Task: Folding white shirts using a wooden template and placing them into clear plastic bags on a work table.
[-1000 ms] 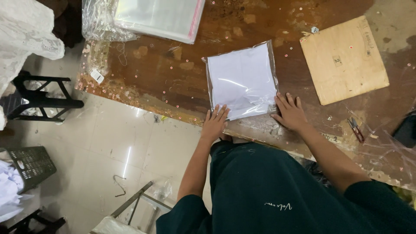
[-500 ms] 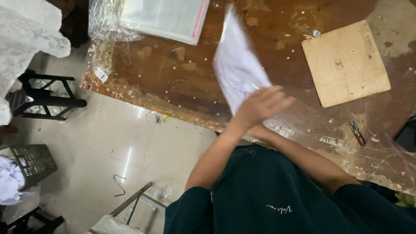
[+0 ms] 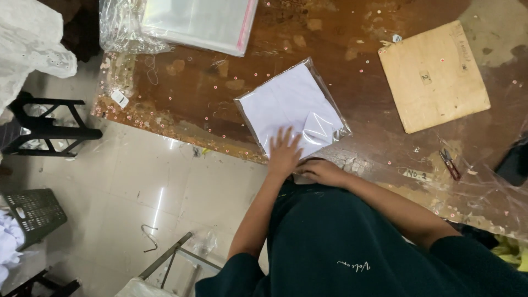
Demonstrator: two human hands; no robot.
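Pressing flat on a clear-bagged white folded cloth (image 3: 291, 110), the left hand (image 3: 285, 154) has its fingers spread wide over the packet's near edge. The packet lies tilted on the brown desk (image 3: 352, 71), near its front edge. The right hand (image 3: 322, 171) rests just beside it at the desk edge, fingers loosely curled, holding nothing that shows.

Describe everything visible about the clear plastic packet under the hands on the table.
The clear plastic packet is a flat, roughly square bag of glossy film with a folded white item inside, probably fabric or paper. It lies flat on the worn brown table near its front edge, turned at an angle to that edge. A loose flap of film glints at its lower right. The left hand presses palm-down on its near edge; the right hand sits at the table edge just below it, contact unclear.
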